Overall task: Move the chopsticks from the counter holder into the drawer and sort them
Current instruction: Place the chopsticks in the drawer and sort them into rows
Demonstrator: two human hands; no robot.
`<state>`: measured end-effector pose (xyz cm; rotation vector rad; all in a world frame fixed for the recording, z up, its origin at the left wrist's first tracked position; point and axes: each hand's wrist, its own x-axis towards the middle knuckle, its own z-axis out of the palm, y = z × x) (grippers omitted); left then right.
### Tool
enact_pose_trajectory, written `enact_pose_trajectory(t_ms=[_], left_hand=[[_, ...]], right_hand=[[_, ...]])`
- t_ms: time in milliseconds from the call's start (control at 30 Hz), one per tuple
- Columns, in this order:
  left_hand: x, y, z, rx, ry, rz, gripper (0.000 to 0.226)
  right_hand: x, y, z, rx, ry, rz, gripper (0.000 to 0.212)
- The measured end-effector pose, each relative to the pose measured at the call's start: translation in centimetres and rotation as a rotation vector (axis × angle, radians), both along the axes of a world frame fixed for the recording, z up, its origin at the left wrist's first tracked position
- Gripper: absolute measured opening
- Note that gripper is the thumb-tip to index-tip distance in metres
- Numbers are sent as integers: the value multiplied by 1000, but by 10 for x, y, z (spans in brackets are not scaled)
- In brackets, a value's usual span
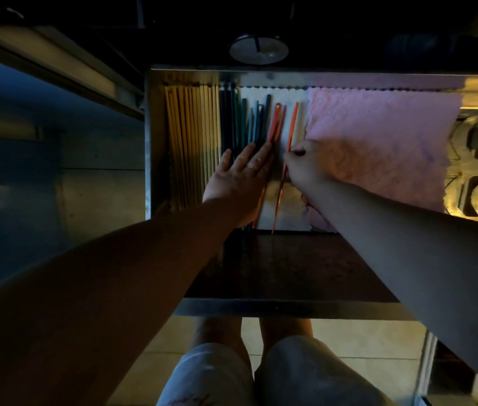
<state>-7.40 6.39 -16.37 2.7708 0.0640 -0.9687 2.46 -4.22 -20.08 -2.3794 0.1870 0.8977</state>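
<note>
One orange chopstick (pixel 293 124), seemingly pinched mid-shaft by right grip (pixel 305 162) | left grip (pixel 237 177) flat

Left hand (pixel 239 174) covers middles of blue-green chopsticks (pixel 243 121); I lose their near tips in shadow. Right hand (pixel 305 162) hides its fingertips at orange chopstick (pixel 293 124). Far holder (pixel 258 49) too dark to read.

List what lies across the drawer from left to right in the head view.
Pale wooden chopsticks → dark blue and green chopsticks → two orange chopsticks → single orange chopstick, pinched by the right hand → pink cloth.
</note>
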Motion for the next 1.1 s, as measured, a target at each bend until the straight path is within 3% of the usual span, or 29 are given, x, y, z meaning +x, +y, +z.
enact_pose_trajectory(t_ms=[133,300,900,1033,1100], left_hand=[[-5,4,-5,3,-22,59,70],[-10,9,-8,1,-19,59,73],[-10,6,12,28,135,78,77],[-9,0,47,-22,219,253,74],[-9,-6,70,-74,252,340,74]], right_hand=[[0,9,-2,-16,36,67,14],[-1,12,4,-119,-64,95,15],[-12,14,37,16,39,80,14],[-25,-1,64,75,121,44,33],[-31,-12,85,62,83,126,39]])
